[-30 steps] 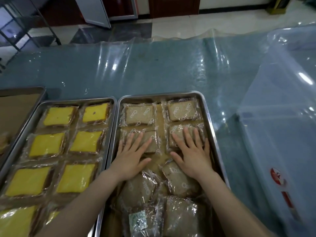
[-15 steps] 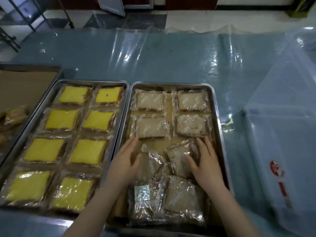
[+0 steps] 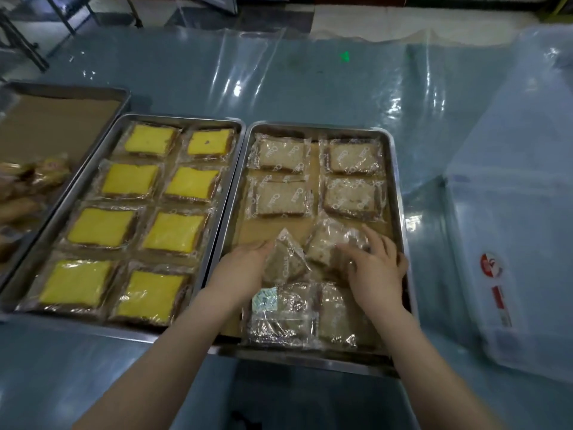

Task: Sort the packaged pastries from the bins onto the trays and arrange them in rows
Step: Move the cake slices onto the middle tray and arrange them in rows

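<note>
Both hands have dropped from the now-straight second row to the third. Left hand [image 3: 245,268] grasps a tilted clear-wrapped brown pastry packet [image 3: 283,262]. Right hand [image 3: 376,268] covers the skewed neighbour packet [image 3: 325,249]; blur hides its grip. Both packets lie in the rectangular steel tray [image 3: 400,212], with two rows left to straighten.

There are three metal trays [image 3: 398,181], eight yellow wrapped cakes [image 3: 183,232] on the middle one, eight brown wrapped cakes [image 3: 280,198] on the right one, golden pastries [image 3: 34,175] too blurred to count on the left one, and one clear plastic bin [image 3: 511,243].
</note>
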The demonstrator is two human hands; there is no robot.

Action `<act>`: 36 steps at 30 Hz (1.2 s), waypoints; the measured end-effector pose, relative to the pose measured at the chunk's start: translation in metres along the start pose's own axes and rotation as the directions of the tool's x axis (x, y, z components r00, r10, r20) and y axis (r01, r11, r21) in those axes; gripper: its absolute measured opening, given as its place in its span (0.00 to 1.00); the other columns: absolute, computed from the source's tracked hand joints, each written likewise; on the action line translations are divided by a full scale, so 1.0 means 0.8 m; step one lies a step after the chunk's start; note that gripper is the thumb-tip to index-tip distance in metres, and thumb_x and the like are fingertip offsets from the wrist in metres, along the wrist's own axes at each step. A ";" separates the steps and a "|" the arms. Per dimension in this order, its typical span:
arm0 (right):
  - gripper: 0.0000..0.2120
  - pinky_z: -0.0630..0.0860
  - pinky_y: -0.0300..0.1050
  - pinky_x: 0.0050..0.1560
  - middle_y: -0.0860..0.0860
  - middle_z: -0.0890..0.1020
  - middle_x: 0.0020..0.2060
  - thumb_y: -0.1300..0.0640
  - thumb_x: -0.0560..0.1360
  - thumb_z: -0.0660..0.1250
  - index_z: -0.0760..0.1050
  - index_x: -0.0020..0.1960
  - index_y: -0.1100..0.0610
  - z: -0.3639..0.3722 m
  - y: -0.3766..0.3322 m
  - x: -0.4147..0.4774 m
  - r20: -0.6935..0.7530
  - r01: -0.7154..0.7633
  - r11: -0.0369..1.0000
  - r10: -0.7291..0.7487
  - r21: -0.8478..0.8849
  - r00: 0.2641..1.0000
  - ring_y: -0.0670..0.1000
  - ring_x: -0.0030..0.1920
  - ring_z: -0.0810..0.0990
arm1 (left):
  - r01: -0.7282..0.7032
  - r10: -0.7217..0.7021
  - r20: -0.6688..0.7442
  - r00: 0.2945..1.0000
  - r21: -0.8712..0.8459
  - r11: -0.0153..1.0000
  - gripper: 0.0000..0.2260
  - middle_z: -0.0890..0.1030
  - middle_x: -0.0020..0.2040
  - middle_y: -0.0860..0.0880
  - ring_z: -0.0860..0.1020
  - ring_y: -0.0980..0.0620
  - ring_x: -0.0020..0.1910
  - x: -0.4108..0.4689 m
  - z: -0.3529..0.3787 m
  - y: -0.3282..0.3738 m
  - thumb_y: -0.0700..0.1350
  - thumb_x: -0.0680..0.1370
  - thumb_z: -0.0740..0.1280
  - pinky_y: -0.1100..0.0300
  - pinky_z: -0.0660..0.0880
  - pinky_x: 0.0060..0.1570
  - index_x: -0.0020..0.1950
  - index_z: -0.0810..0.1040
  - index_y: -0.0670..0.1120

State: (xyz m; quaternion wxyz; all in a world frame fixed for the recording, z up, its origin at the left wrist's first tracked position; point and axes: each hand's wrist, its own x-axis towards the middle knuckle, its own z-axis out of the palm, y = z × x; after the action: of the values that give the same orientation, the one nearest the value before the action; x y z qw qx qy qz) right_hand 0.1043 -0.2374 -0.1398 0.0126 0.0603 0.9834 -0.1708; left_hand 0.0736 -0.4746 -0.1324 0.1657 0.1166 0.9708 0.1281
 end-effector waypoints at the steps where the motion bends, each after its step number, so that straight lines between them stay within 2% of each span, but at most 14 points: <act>1: 0.20 0.56 0.62 0.65 0.52 0.67 0.71 0.64 0.73 0.66 0.79 0.59 0.43 0.001 0.000 -0.001 -0.065 -0.023 1.000 0.025 0.020 0.998 0.57 0.71 0.59 | -0.023 0.022 0.031 0.999 0.022 0.999 0.37 0.61 0.76 0.49 0.61 0.47 0.73 0.005 -0.005 -0.001 0.29 0.73 0.60 0.53 0.62 0.70 0.77 0.53 0.54; 2: 0.19 0.58 0.60 0.64 0.52 0.70 0.69 0.64 0.73 0.65 0.79 0.59 0.45 0.004 0.000 -0.003 -0.095 -0.031 0.999 0.035 0.043 0.995 0.57 0.69 0.63 | -0.045 0.043 0.048 0.998 0.041 0.998 0.38 0.60 0.76 0.50 0.61 0.47 0.73 0.009 -0.009 -0.001 0.28 0.72 0.60 0.53 0.62 0.70 0.77 0.53 0.55; 4: 0.18 0.62 0.59 0.63 0.49 0.71 0.67 0.55 0.74 0.67 0.76 0.63 0.46 0.009 0.000 -0.006 -0.048 -0.023 0.997 0.027 0.079 0.998 0.55 0.69 0.64 | -0.084 0.079 0.054 0.995 0.087 0.993 0.39 0.57 0.77 0.51 0.61 0.47 0.73 0.013 -0.013 0.005 0.29 0.72 0.61 0.51 0.60 0.71 0.76 0.53 0.56; 6: 0.26 0.61 0.60 0.67 0.45 0.64 0.71 0.44 0.73 0.68 0.68 0.69 0.44 0.013 0.002 -0.007 0.064 -0.016 0.998 0.011 0.068 0.998 0.52 0.72 0.59 | -0.102 0.101 0.012 0.995 0.161 0.982 0.36 0.54 0.77 0.51 0.60 0.45 0.73 0.011 -0.009 0.015 0.31 0.74 0.61 0.46 0.58 0.71 0.76 0.55 0.58; 7: 0.28 0.59 0.60 0.69 0.44 0.61 0.73 0.43 0.73 0.68 0.65 0.71 0.43 0.015 0.004 -0.007 0.095 -0.012 0.998 0.006 0.062 0.995 0.51 0.74 0.55 | -0.088 0.094 -0.024 0.995 0.195 0.977 0.34 0.54 0.77 0.51 0.59 0.45 0.73 0.009 -0.006 0.021 0.32 0.75 0.61 0.45 0.57 0.71 0.75 0.57 0.58; 11: 0.25 0.52 0.55 0.72 0.47 0.56 0.77 0.52 0.79 0.61 0.61 0.74 0.45 0.021 0.013 -0.011 0.054 0.028 0.999 -0.031 0.040 0.998 0.51 0.76 0.50 | 0.021 0.008 -0.167 0.986 0.174 0.984 0.30 0.57 0.77 0.47 0.58 0.43 0.74 -0.004 0.003 0.042 0.35 0.75 0.63 0.46 0.56 0.70 0.74 0.62 0.54; 13: 0.26 0.47 0.52 0.74 0.49 0.51 0.78 0.56 0.80 0.59 0.57 0.76 0.44 0.024 0.018 -0.013 0.066 0.064 0.998 -0.064 -0.003 0.996 0.52 0.77 0.46 | 0.064 -0.046 -0.161 0.986 0.106 0.992 0.27 0.57 0.76 0.46 0.57 0.43 0.74 -0.013 0.009 0.051 0.43 0.77 0.61 0.46 0.57 0.70 0.75 0.58 0.54; 15: 0.30 0.42 0.51 0.73 0.50 0.46 0.78 0.57 0.80 0.58 0.50 0.76 0.41 0.026 0.021 -0.012 0.113 0.101 0.994 -0.095 -0.047 0.989 0.53 0.77 0.41 | 0.109 -0.104 -0.056 0.993 0.084 0.990 0.28 0.51 0.78 0.46 0.50 0.42 0.75 -0.021 0.021 0.056 0.56 0.79 0.55 0.41 0.52 0.70 0.77 0.48 0.55; 17: 0.29 0.40 0.53 0.73 0.50 0.40 0.77 0.48 0.80 0.56 0.44 0.76 0.37 0.026 0.022 -0.010 0.159 0.117 0.992 -0.108 -0.051 0.981 0.55 0.76 0.37 | 0.110 -0.118 0.042 0.992 0.152 0.982 0.31 0.39 0.77 0.46 0.39 0.40 0.75 -0.024 0.033 0.057 0.64 0.78 0.49 0.38 0.42 0.69 0.76 0.39 0.56; 19: 0.29 0.39 0.55 0.72 0.49 0.35 0.76 0.38 0.78 0.51 0.41 0.75 0.35 0.027 0.023 -0.009 0.193 0.126 0.990 -0.112 -0.060 0.975 0.55 0.75 0.33 | 0.083 -0.095 0.059 0.994 0.191 0.978 0.33 0.31 0.74 0.46 0.32 0.41 0.72 -0.019 0.039 0.052 0.67 0.76 0.47 0.38 0.36 0.68 0.74 0.32 0.58; 22: 0.29 0.40 0.57 0.73 0.49 0.35 0.76 0.33 0.76 0.47 0.45 0.75 0.35 0.030 0.025 -0.011 0.189 0.126 0.990 -0.112 -0.064 0.975 0.55 0.75 0.32 | 0.017 -0.036 0.081 0.996 0.218 0.976 0.34 0.28 0.73 0.48 0.28 0.44 0.70 -0.009 0.034 0.035 0.71 0.73 0.43 0.41 0.32 0.67 0.71 0.29 0.61; 26: 0.29 0.39 0.55 0.73 0.47 0.39 0.77 0.31 0.74 0.49 0.52 0.73 0.36 0.031 0.025 -0.013 0.148 0.095 0.995 -0.092 -0.014 0.985 0.53 0.75 0.34 | -0.041 0.029 0.057 0.998 0.209 0.977 0.34 0.29 0.73 0.51 0.28 0.47 0.71 0.004 0.027 0.014 0.74 0.67 0.34 0.44 0.27 0.64 0.70 0.30 0.65; 31: 0.25 0.38 0.55 0.73 0.48 0.45 0.78 0.33 0.75 0.50 0.59 0.70 0.38 0.030 0.021 -0.016 0.115 0.084 0.996 -0.081 -0.022 0.990 0.54 0.76 0.37 | -0.063 0.054 0.045 0.998 0.227 0.972 0.33 0.24 0.71 0.51 0.22 0.48 0.68 0.009 0.038 0.008 0.73 0.69 0.34 0.44 0.23 0.62 0.69 0.25 0.64; 36: 0.21 0.41 0.57 0.73 0.51 0.51 0.77 0.36 0.75 0.50 0.64 0.66 0.40 0.027 0.018 -0.021 0.066 0.077 0.996 -0.073 -0.054 0.995 0.55 0.76 0.42 | -0.079 0.081 0.003 0.997 0.234 0.969 0.33 0.27 0.73 0.49 0.24 0.48 0.69 0.003 0.036 0.010 0.71 0.71 0.37 0.46 0.26 0.66 0.71 0.28 0.62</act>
State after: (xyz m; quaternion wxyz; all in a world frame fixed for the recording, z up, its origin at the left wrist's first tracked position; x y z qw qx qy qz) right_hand 0.1227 -0.2333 -0.1643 0.0393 0.0175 0.9885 -0.1449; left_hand 0.0825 -0.4604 -0.1570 0.1425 0.1738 0.9742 0.0197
